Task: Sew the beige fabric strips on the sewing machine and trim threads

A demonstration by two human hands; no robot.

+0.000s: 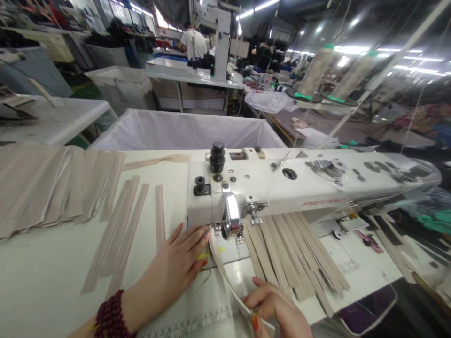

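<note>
Fingers of the right hand (278, 307) are closed on the beige fabric strip (217, 257), presumably keeping it aligned with the sewing machine (268, 180) at eleven o'clock, while the left hand (181, 260) is laid flat alongside.

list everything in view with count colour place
Table: one, white, foreground
Sewing machine: one nearby, white, centre
Strip: one held, beige, centre
Loose strips: many, beige, left and right
Fabric pieces: many, beige, far left
Scale: one, dark-marked, front of table
Cones: two, beige, upper right
Bins: several, pale, behind
People: at least two, white/dark tops, background
Clutter: uncountable, mixed colours, behind and right
Bracelet: one, dark red, left wrist
Left hand: one, red nails, at machine head
Right hand: one, red nails, pinching strip
</note>
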